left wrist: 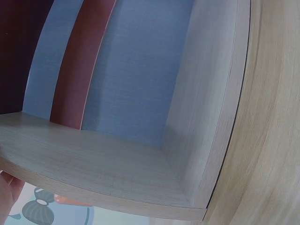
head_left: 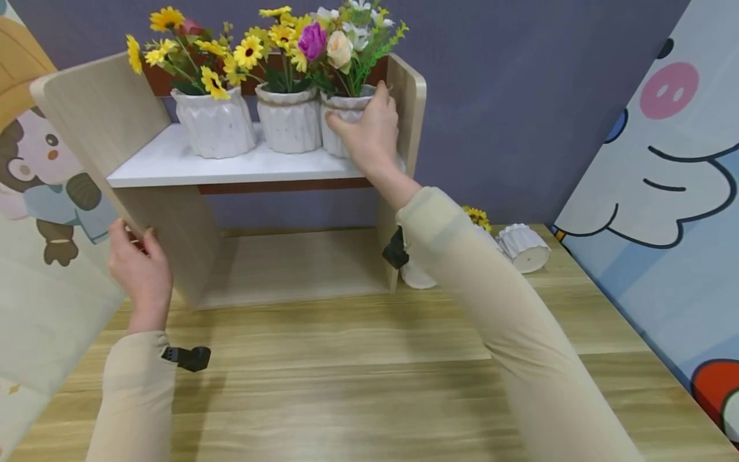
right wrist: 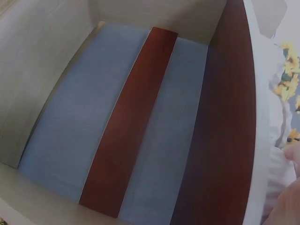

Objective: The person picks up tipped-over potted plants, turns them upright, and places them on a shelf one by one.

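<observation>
On the white upper board [head_left: 190, 168] of a light wooden shelf stand three white ribbed pots with artificial flowers. My right hand [head_left: 372, 135] grips the rightmost pot [head_left: 335, 138], thumb on its front and fingers at its right rim, beside the shelf's right side panel. The middle pot [head_left: 288, 122] stands close by it, and the left pot [head_left: 216, 125] stands a little apart. Low on the left, my left hand [head_left: 141, 266] holds the front edge of the left side panel [head_left: 181, 237]; part of that hand [left wrist: 9, 190] shows in the left wrist view.
The shelf's lower board [head_left: 300, 263] rests on a wooden table [head_left: 323, 378]. Right of the shelf, a white pot lies on its side [head_left: 522, 247], near yellow flowers [head_left: 476, 217] and another white object [head_left: 417, 276] partly behind my right arm. A purple-grey wall [head_left: 496, 115] stands behind.
</observation>
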`<control>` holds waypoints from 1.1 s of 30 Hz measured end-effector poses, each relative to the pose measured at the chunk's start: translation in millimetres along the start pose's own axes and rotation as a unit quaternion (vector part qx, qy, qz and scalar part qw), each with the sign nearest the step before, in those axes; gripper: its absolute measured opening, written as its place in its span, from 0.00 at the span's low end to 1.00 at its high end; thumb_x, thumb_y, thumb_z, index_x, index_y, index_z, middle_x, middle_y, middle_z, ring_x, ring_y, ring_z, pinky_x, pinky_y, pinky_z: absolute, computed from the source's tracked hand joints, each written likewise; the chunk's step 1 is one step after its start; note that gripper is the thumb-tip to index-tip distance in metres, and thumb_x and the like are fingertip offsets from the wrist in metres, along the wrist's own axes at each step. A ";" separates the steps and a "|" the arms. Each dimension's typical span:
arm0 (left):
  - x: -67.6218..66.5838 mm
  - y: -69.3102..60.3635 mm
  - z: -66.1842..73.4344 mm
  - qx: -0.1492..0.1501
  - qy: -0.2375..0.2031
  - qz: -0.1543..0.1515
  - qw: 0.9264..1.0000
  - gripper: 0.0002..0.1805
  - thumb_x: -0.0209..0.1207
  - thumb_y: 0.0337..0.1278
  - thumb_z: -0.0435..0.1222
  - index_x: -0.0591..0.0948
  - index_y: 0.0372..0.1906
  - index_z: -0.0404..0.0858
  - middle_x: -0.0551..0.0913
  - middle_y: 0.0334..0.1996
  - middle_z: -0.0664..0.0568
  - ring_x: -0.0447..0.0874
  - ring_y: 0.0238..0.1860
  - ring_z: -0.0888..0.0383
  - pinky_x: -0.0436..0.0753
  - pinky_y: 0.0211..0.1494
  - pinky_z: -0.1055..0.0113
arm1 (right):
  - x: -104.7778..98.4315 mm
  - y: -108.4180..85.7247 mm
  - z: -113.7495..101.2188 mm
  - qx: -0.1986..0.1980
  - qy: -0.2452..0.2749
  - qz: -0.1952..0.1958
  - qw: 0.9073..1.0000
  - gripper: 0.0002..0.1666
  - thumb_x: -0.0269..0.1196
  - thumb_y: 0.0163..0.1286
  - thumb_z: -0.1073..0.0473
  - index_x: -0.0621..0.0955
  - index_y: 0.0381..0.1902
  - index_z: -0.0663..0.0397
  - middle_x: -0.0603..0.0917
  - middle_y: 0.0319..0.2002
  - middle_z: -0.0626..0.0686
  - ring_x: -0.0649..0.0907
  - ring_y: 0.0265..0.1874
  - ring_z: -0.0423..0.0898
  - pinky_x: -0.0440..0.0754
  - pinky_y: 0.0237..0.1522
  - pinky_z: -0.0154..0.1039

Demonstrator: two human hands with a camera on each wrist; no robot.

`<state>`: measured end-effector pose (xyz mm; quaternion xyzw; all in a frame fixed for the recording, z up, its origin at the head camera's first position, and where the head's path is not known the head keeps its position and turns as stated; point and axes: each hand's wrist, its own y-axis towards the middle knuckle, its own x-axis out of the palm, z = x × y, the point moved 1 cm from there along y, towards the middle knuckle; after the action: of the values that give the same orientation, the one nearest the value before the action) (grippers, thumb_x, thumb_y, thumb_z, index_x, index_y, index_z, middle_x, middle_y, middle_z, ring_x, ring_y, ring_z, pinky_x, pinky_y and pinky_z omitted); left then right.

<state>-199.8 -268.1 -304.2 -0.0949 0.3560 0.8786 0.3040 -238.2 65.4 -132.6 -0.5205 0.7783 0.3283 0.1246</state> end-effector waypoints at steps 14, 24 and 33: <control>-2.0 -2.1 2.2 -0.011 -0.001 -0.004 1.000 0.22 0.41 0.64 0.49 0.65 0.59 0.47 0.75 0.53 0.46 0.77 0.47 0.49 0.76 0.49 0.52 | 6.1 14.3 3.4 0.025 -0.026 -0.030 0.999 0.62 0.60 0.53 0.32 0.38 0.71 0.49 0.48 0.71 0.52 0.53 0.69 0.44 0.50 0.67 0.33; -2.5 -1.8 1.9 -0.009 0.000 -0.004 1.000 0.22 0.41 0.64 0.50 0.65 0.59 0.48 0.75 0.53 0.46 0.76 0.46 0.50 0.76 0.48 0.53 | 0.4 4.5 8.4 -0.009 -0.039 -0.052 0.998 0.56 0.55 0.61 0.39 0.34 0.71 0.47 0.45 0.72 0.52 0.53 0.69 0.44 0.51 0.67 0.33; -1.6 -2.0 -0.1 -0.013 0.001 -0.010 1.000 0.23 0.41 0.63 0.51 0.65 0.60 0.48 0.74 0.53 0.47 0.75 0.48 0.50 0.76 0.50 0.54 | -0.2 -19.7 14.3 -0.070 -0.023 -0.062 0.995 0.51 0.52 0.65 0.44 0.34 0.70 0.52 0.36 0.72 0.56 0.45 0.70 0.47 0.45 0.68 0.35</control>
<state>-197.3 -267.8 -304.8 -0.1033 0.3434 0.8802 0.3111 -222.7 69.9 -150.8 -0.5675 0.7165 0.3854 0.1261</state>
